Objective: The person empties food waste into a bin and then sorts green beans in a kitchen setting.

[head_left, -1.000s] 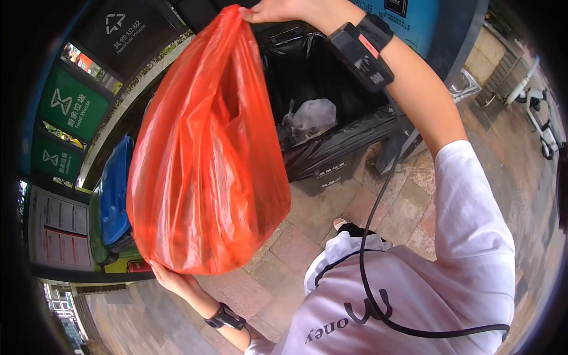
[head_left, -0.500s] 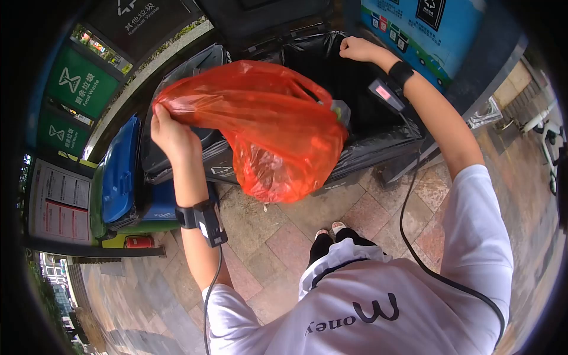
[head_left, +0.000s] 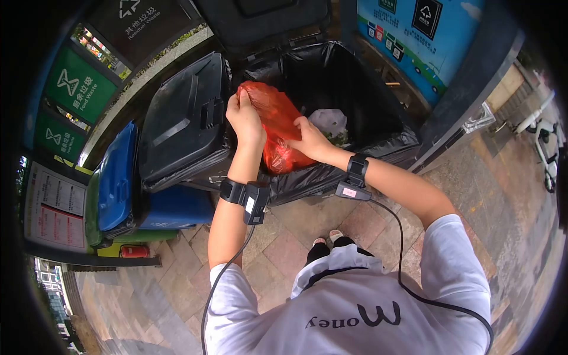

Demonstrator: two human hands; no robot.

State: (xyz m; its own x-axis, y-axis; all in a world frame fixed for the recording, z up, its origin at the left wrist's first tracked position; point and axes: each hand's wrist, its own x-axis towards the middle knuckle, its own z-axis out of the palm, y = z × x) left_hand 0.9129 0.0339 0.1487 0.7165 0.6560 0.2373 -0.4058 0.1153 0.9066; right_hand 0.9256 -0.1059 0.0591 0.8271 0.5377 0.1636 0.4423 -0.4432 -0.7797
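Note:
A crumpled red plastic bag (head_left: 275,112) hangs over the front left part of an open bin lined with black plastic (head_left: 378,112). My left hand (head_left: 245,121) grips the bag's upper left end. On the bag's right side rests my right hand (head_left: 312,141), thumb and fingers pressed round the red plastic. Inside the bin, right of the bag, lies a whitish translucent bag (head_left: 329,121) with some green matter beside it. Black devices with cables are strapped to both wrists.
Left of the open bin stands a closed black bin (head_left: 177,118), then a blue-lidded bin (head_left: 115,183). Green food waste signs (head_left: 80,83) are at the left, a blue poster (head_left: 432,41) at the upper right. A red extinguisher (head_left: 135,251) lies low at the left.
The red bag has come down toward the bin and is bunched smaller. My left hand moved right; my right hand came from the bin's far side onto the bag. The whitish bag now shows.

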